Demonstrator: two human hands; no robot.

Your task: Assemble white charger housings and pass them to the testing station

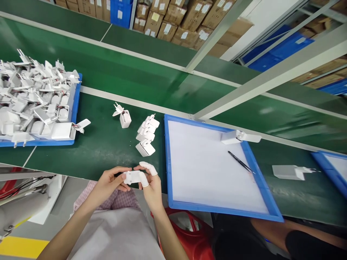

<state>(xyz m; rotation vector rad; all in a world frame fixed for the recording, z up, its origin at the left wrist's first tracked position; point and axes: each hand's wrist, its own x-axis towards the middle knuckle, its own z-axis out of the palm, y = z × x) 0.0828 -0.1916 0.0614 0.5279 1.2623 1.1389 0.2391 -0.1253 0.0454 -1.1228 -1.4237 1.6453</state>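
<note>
Both my hands grip one small white plastic charger housing [135,177] just off the near edge of the green bench. My left hand [110,182] pinches its left end. My right hand [150,184], with white finger cots on the thumb and forefinger, clasps its right end. Just beyond my hands a short row of white charger housings [146,135] stands on the green surface. A single housing with its plug cap open [123,116] stands farther back to the left.
A blue tray heaped with white charger parts [35,104] sits at the left. A blue-rimmed white tray [166,151] at the right carries black tweezers [240,162] and a charger part [238,137]. Another part [291,172] lies farther right. Cardboard boxes fill the shelves behind.
</note>
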